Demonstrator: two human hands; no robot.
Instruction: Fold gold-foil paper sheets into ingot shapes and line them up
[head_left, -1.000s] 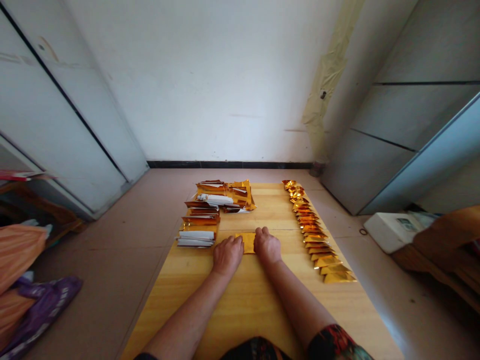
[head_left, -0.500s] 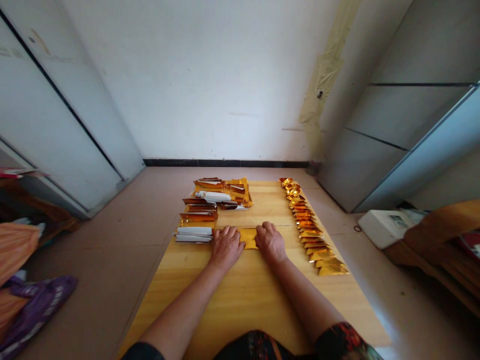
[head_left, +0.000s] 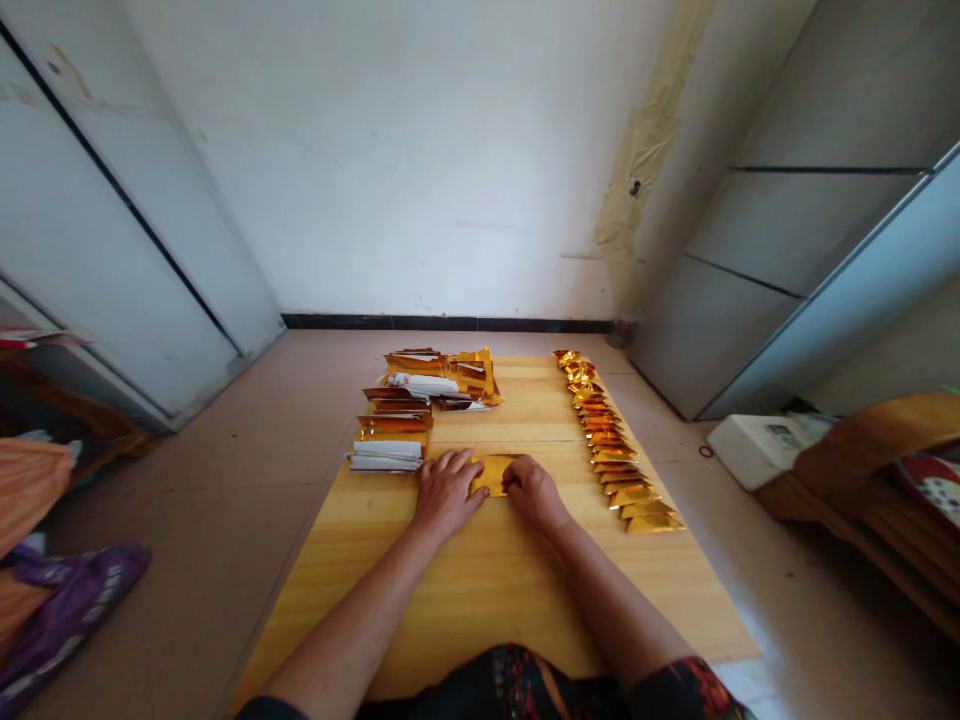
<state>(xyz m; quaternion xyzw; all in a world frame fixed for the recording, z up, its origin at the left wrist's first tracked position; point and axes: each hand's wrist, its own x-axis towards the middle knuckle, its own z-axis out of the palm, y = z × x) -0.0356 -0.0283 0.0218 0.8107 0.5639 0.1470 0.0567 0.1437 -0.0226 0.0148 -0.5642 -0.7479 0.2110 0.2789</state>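
Observation:
A gold foil sheet (head_left: 491,476) lies flat on the wooden table between my two hands. My left hand (head_left: 447,490) rests on its left end, fingers spread forward and thumb touching the foil. At the opposite end, the curled fingers of my right hand (head_left: 534,490) grip the foil's edge. Just beyond my left fingertips is a stack of white-sided foil sheets (head_left: 386,457). Along the right side of the table runs a row of folded gold foil pieces (head_left: 611,440), overlapping each other.
More gold and white foil bundles (head_left: 439,380) sit at the table's far left. The wooden table (head_left: 465,590) stands before a white wall (head_left: 420,180). To the right are a grey refrigerator (head_left: 757,270) and a white box (head_left: 750,450). A purple bag (head_left: 90,610) lies at left.
My right hand's fingers have curled in closer over the foil's right end. My left hand stays on the left end with its fingers flatter. The camera view has shifted slightly.

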